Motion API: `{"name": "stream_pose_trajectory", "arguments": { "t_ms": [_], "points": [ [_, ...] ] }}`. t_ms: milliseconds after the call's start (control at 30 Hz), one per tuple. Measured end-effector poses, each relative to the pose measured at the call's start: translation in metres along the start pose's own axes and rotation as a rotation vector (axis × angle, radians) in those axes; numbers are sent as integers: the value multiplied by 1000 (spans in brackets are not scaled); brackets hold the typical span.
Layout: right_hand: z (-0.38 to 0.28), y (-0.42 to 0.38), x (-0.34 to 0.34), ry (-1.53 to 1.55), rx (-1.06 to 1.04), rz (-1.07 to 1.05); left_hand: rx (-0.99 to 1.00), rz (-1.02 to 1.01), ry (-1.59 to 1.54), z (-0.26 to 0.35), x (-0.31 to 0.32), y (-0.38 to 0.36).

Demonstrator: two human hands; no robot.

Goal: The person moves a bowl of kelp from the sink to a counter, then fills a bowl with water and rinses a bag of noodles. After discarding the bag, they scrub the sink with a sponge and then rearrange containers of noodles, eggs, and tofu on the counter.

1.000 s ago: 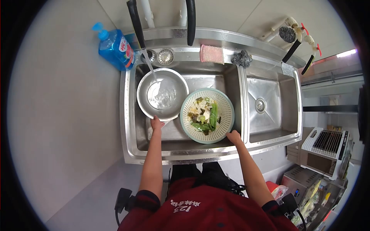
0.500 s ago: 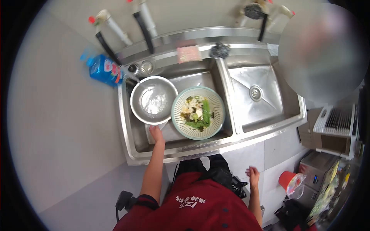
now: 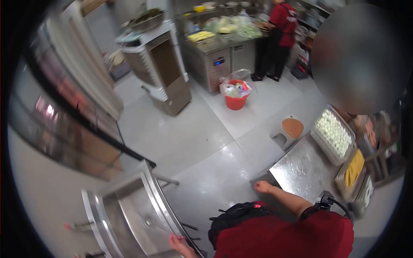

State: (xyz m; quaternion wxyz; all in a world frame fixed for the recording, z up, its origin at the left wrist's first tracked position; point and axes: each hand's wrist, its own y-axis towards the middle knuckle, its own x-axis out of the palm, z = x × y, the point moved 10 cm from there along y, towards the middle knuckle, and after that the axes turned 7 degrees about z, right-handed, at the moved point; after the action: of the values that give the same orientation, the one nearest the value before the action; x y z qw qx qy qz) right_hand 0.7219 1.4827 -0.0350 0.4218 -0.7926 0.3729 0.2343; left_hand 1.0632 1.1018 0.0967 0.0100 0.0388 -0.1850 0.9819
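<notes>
At the bottom, my left hand [image 3: 180, 243] hangs beside the right rim of the steel sink [image 3: 155, 195], its fingers loosely apart and holding nothing. My right hand [image 3: 263, 186] is near the left corner of the steel table [image 3: 297, 170], with its fingers curled in and nothing seen in them. The sink drain [image 3: 149, 221] shows in the basin. On the table's right side are a tray of small white pieces [image 3: 333, 133] and a tray of yellow strips [image 3: 354, 167].
A stool [image 3: 292, 127] stands beyond the table. Farther off are a red bucket [image 3: 236, 102] with a plastic liner, a tall cooler-like unit [image 3: 165, 62] and a counter [image 3: 211, 49] with food. Another person [image 3: 284, 26] stands at that counter. Glass panels [image 3: 64, 116] line the left.
The view has swung away from the sink basin with the metal bowl and vegetable colander, both now out of sight. My left hand is no longer by the bowl.
</notes>
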Motion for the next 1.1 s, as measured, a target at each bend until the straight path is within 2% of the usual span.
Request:
{"name": "stream_pose_trajectory", "arguments": {
  "t_ms": [100,167,233,300,367,400,433,500,567,600,633,700,767,833,867,900,933,967,1033,1067,1100],
  "points": [
    [-22,36,-32,293,64,32,33,-240,138,31,112,9],
    [-38,62,-54,505,49,23,276,-362,680,38,164,33],
    [-39,89,-76,591,56,97,107,-344,512,43,219,42],
    [-29,118,-107,678,79,176,175,-430,525,57,280,58],
    [-10,126,-126,657,135,249,181,-426,560,60,351,92],
    [3,132,-137,425,111,305,168,-456,496,56,397,110],
    [13,137,-136,476,171,342,236,-515,554,57,447,118],
    [45,133,-165,-12,332,416,215,-730,640,44,572,106],
    [66,117,-174,261,506,537,230,-996,604,22,708,72],
    [77,106,-169,383,588,598,249,-1223,662,13,776,32],
    [85,96,-160,514,667,657,254,-1358,580,17,832,-22],
    [91,74,-143,503,829,645,317,-1542,486,15,931,-116],
    [107,65,-102,392,973,524,212,-1674,429,2,999,-206],
    [126,75,-43,328,945,232,25,-1812,341,-19,1035,-287],
    [134,73,-19,450,1029,103,-16,-1874,330,-33,1045,-320],
    [138,67,-3,808,1248,42,-73,-1940,319,-54,1054,-348],
    [144,71,-2,921,1357,86,-68,-1948,373,-80,1064,-364],
    [162,93,-19,940,1348,128,-169,-1944,453,-116,1071,-374],
    [183,125,-41,1201,1476,277,-408,-1960,667,-192,1073,-408],
    [184,138,-94,1357,1485,356,-527,-1920,782,-233,1076,-415],
    [196,157,-112,1394,1492,370,-436,-1977,920,-264,1083,-433]
  ]
}}
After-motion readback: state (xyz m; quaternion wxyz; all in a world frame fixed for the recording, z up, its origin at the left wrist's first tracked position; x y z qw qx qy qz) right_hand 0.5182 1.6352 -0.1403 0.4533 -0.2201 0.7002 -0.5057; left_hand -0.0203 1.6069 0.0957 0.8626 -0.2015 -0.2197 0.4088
